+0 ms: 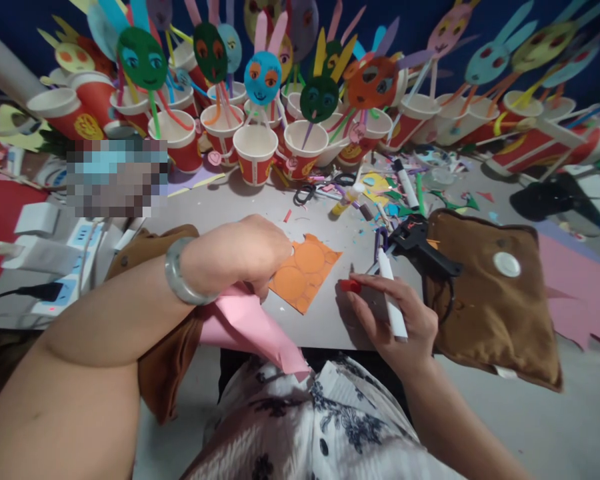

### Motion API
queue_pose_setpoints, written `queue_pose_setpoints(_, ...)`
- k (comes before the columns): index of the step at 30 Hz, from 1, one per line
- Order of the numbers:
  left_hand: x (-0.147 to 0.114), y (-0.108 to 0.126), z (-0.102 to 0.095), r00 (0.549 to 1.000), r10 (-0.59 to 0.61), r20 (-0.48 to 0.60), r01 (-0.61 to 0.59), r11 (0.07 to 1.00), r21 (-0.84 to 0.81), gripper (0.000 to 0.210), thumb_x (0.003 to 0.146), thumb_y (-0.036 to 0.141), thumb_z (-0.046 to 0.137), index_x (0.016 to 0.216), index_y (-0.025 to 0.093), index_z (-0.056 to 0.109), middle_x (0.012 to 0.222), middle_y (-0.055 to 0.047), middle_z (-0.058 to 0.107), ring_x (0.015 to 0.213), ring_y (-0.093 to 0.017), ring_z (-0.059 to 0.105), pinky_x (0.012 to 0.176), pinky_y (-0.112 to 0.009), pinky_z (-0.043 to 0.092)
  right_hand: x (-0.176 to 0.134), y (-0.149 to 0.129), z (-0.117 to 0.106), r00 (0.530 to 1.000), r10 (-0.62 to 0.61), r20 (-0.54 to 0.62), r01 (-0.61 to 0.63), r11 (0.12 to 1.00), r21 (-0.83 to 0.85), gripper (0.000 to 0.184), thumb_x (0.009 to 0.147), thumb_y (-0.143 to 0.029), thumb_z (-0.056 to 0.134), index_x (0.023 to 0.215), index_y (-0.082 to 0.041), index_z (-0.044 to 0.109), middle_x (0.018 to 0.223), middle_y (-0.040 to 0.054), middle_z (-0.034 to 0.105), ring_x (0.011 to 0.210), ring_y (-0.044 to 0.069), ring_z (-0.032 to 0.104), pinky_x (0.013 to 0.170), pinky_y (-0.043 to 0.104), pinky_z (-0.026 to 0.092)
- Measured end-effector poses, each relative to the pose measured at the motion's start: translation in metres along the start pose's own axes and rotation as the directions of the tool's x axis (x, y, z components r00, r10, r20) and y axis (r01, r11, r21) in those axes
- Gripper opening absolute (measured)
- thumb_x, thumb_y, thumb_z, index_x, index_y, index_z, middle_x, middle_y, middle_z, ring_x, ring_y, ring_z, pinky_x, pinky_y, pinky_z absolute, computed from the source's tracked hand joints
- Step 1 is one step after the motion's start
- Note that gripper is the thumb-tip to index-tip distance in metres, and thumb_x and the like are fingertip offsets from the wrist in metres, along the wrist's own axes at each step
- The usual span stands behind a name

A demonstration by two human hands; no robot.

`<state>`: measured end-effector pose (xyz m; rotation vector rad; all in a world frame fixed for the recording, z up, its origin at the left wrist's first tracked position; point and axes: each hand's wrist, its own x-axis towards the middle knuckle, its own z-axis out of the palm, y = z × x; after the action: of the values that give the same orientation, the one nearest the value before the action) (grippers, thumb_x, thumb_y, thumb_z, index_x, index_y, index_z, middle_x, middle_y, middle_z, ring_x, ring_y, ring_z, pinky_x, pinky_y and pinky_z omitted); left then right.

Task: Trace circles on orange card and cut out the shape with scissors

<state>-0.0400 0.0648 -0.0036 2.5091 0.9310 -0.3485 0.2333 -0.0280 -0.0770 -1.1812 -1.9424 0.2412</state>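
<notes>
My left hand (pixel 250 250) is closed, its fingers curled down at the left edge of an orange paper piece (pixel 300 270) with circles drawn on it. Under that hand, a pink paper sheet (pixel 255 323) appears pinched by the thumb and hangs over the table's front edge; the fingertips are partly hidden. My right hand (pixel 405 317) is closed around a white marker (pixel 391 293), which slants across its fingers. Between thumb and index finger sits a small red piece (pixel 350 285), perhaps a cap, with a dark tip beside it.
A black glue gun (pixel 420 243) lies against a brown cushion (pixel 485 300) on the right. Several paper cups (pixel 255 155) with paper rabbit figures line the back. Scissors (pixel 305 195), a glue bottle (pixel 347 199) and scraps lie before them. A power strip (pixel 67 287) is at left.
</notes>
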Motion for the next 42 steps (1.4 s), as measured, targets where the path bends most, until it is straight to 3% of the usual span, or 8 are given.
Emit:
queue_pose_setpoints(5, -0.002, 0.014, -0.014, 0.990, -0.078, 0.120, 0.068, 0.994, 0.087, 0.022, 0.063, 0.027, 0.074, 0.048, 0.017, 0.062, 0.045, -0.002, 0.046, 0.058, -0.016, 0.048, 0.062, -0.031, 0.031, 0.000, 0.002, 0.001, 1.000, -0.012, 0.014, 0.012, 1.000, 0.005, 0.039, 0.080, -0.014, 0.078, 0.116, -0.027, 0.069, 0.099, 0.0049, 0.076, 0.082, 0.022, 0.073, 0.074, 0.039, 0.059)
queue_pose_setpoints(8, -0.002, 0.019, -0.021, 0.986, -0.106, 0.129, 0.093, 0.990, 0.102, 0.014, 0.062, 0.023, 0.073, 0.052, 0.017, 0.066, 0.051, -0.004, 0.053, 0.063, -0.019, 0.053, 0.064, -0.032, 0.033, -0.001, 0.003, 0.000, 1.000, -0.004, 0.014, 0.004, 1.000, -0.004, 0.040, 0.081, -0.015, 0.078, 0.118, -0.028, 0.068, 0.099, 0.0049, 0.076, 0.083, 0.023, 0.073, 0.075, 0.040, 0.060)
queue_pose_setpoints(14, 0.001, 0.019, -0.022, 0.985, -0.119, 0.125, 0.101, 0.985, 0.141, 0.016, 0.060, 0.028, 0.075, 0.052, 0.018, 0.065, 0.043, 0.000, 0.045, 0.053, -0.016, 0.047, 0.058, -0.030, 0.030, -0.001, 0.000, -0.001, 1.000, 0.013, -0.006, -0.013, 1.000, -0.006, 0.036, 0.081, -0.016, 0.078, 0.114, -0.027, 0.070, 0.098, 0.0045, 0.077, 0.083, 0.022, 0.073, 0.075, 0.039, 0.059)
queue_pose_setpoints(21, -0.001, 0.033, -0.035, 0.965, -0.179, 0.191, 0.148, 0.975, 0.165, 0.006, 0.066, 0.020, 0.072, 0.064, 0.015, 0.072, 0.056, -0.004, 0.059, 0.059, -0.017, 0.052, 0.061, -0.030, 0.034, 0.000, 0.001, 0.000, 1.000, 0.001, 0.003, -0.001, 1.000, 0.006, 0.038, 0.080, -0.015, 0.079, 0.115, -0.027, 0.069, 0.098, 0.0046, 0.077, 0.082, 0.022, 0.073, 0.075, 0.037, 0.059)
queue_pose_setpoints(29, 0.002, 0.035, -0.036, 0.962, -0.184, 0.201, 0.151, 0.974, 0.169, 0.020, 0.060, 0.017, 0.074, 0.047, 0.017, 0.058, 0.037, 0.003, 0.033, 0.047, -0.012, 0.040, 0.053, -0.028, 0.027, -0.001, 0.000, -0.001, 1.000, 0.016, 0.000, -0.016, 1.000, -0.003, 0.037, 0.081, -0.016, 0.079, 0.115, -0.028, 0.069, 0.098, 0.0048, 0.077, 0.083, 0.022, 0.073, 0.074, 0.038, 0.059)
queue_pose_setpoints(37, 0.001, 0.047, -0.048, 0.927, -0.288, 0.240, 0.260, 0.955, 0.142, 0.006, 0.065, 0.017, 0.075, 0.062, 0.016, 0.069, 0.049, -0.001, 0.052, 0.057, -0.017, 0.051, 0.060, -0.029, 0.034, 0.002, -0.003, 0.000, 1.000, 0.004, 0.013, -0.005, 1.000, 0.019, 0.036, 0.081, -0.015, 0.078, 0.115, -0.027, 0.069, 0.098, 0.0048, 0.076, 0.079, 0.021, 0.072, 0.070, 0.036, 0.058)
queue_pose_setpoints(42, 0.002, 0.044, -0.045, 0.941, -0.248, 0.229, 0.214, 0.963, 0.163, 0.008, 0.068, 0.017, 0.072, 0.075, 0.015, 0.076, 0.059, -0.005, 0.063, 0.061, -0.019, 0.055, 0.062, -0.029, 0.035, 0.001, -0.003, 0.000, 1.000, 0.001, 0.011, -0.001, 1.000, 0.022, 0.037, 0.081, -0.012, 0.078, 0.114, -0.026, 0.070, 0.098, 0.0051, 0.076, 0.080, 0.021, 0.072, 0.071, 0.036, 0.057)
